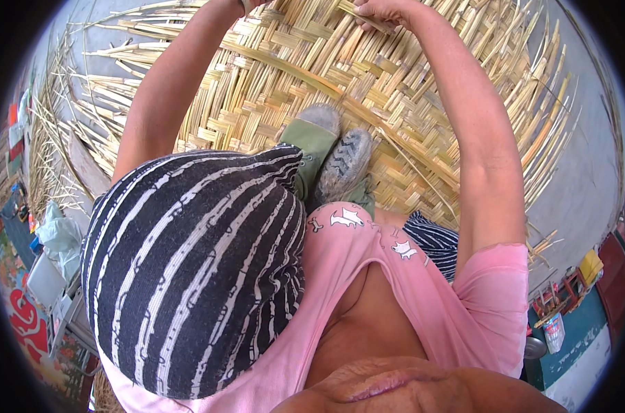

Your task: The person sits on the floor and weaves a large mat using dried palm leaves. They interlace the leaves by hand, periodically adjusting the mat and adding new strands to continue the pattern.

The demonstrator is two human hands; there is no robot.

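At one o'clock I find the right hand (383,9), fingers pinching a strip (350,9) over the mat (402,162); left hand (256,3), toward eleven, cropped: grip I cannot tell.

Your left head-worn fisheye looks steeply down from above you, wide enough to take in the woven reed mat (395,96) toward twelve o'clock. Your pink shirt (445,296) lies close beneath the lens at five, striped cloth (195,275) close at eight, your shoes (345,165) farther off near centre.
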